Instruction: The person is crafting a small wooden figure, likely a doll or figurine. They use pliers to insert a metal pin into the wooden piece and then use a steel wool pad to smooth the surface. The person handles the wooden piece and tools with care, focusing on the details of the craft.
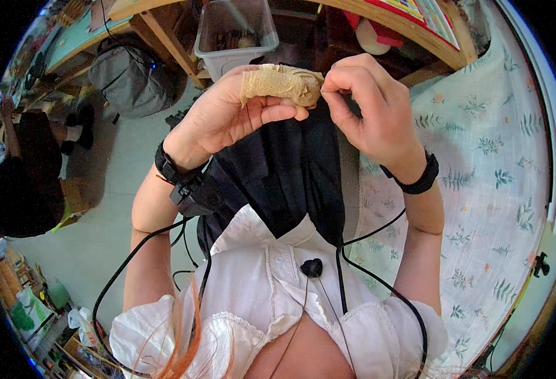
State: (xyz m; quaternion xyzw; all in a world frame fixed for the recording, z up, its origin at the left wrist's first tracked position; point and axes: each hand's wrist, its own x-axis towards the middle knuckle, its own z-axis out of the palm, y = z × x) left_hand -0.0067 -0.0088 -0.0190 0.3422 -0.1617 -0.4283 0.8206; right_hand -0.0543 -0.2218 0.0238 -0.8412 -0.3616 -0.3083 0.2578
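Observation:
My left hand point(227, 114) holds up a tan piece of textured, bunched fabric point(268, 87) near the upper middle of the view, its fingers curled beneath and behind it. The fabric's right end is crumpled into folds, and whatever may be inside it is hidden. My right hand point(369, 107) is beside that end, thumb and index finger pinched together at its edge, the other fingers curled; what sits between the fingertips is too small to make out. Both wrists wear black straps, and black cables run down along my arms over my lap.
A wooden table point(455, 57) stands ahead, a translucent plastic bin point(230, 63) by it. A grey backpack point(126, 82) lies at upper left. Another person point(22, 202) in dark clothing is at far left. A leaf-patterned cloth point(467, 265) covers the right side.

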